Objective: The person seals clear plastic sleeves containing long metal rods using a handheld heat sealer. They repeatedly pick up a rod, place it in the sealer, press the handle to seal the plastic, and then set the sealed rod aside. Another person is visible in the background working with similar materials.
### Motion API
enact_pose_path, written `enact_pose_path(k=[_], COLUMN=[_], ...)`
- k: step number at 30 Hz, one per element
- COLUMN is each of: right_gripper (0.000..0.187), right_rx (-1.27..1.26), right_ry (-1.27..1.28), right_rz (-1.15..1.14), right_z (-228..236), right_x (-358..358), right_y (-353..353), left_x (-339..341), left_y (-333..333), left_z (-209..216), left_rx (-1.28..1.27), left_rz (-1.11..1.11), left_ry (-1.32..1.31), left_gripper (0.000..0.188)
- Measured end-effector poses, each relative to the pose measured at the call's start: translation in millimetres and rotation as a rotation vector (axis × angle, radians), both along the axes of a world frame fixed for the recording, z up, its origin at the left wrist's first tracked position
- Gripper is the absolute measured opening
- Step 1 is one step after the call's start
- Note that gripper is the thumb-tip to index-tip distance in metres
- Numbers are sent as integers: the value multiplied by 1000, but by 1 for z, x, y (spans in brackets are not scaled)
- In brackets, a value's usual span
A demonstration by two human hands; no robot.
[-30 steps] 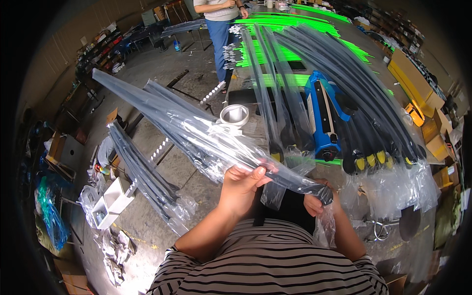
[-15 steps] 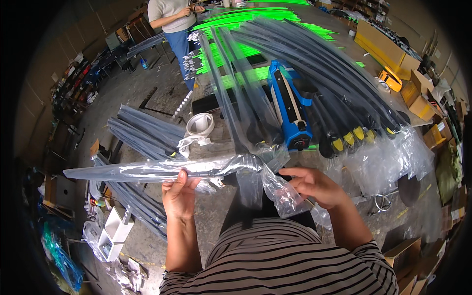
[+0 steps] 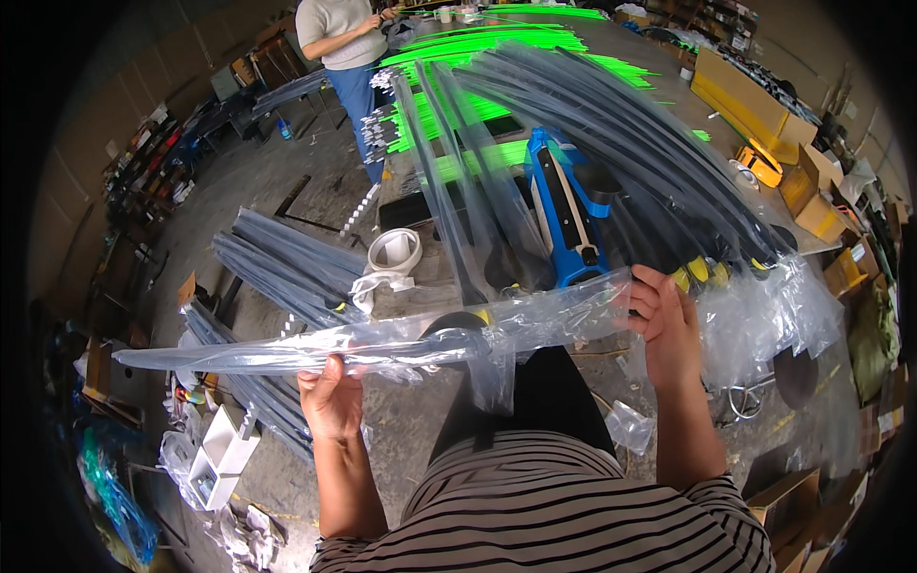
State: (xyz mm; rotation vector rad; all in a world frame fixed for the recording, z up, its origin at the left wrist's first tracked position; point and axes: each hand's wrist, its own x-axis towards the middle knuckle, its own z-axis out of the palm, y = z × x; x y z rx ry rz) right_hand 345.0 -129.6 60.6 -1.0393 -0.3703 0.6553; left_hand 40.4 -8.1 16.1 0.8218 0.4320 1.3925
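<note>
A long clear bag (image 3: 401,346) with a dark pole in it lies crosswise before the body, its long axis running left to right and tilting up a little toward the right; the left hand (image 3: 331,401) is closed on its underside, thumb over the near edge, left of the middle; the right hand (image 3: 666,325) is at the flat, see-through end, fingers at its edge (whether they are pinched tight I cannot tell); the pole's dark curved end (image 3: 454,327) sits between the two, nearer the left hand; the bag crosses just on the near side of the blue tool (image 3: 565,205) and over the lower ends of the bagged poles (image 3: 458,205) on the table.
</note>
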Motion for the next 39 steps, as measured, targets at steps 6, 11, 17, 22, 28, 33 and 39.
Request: enact_pose_path(k=[6, 11, 17, 22, 28, 33, 39], right_gripper=[15, 19, 18, 25, 22, 16, 32], right_rx=[-96, -55, 44, 131, 25, -38, 76], right_ry=[-317, -421, -366, -561, -562, -619, -321], right_rz=[288, -28, -109, 122, 441, 337, -25], right_z=[-8, -18, -25, -24, -5, -14, -28], right_x=[-14, -8, 15, -12, -19, -6, 11], right_y=[0, -3, -10, 1, -2, -5, -1], left_x=[-3, -4, -24, -16, -19, -19, -11], left_y=[-2, -4, 6, 3, 0, 0, -5], left_z=[-2, -3, -8, -13, -13, -12, -3], left_rx=[0, -41, -57, -79, -87, -108, -125], left_rz=[55, 129, 112, 116, 119, 133, 148], left_ry=[-9, -33, -36, -55, -33, -64, -14], left_gripper=[16, 14, 9, 14, 13, 13, 4])
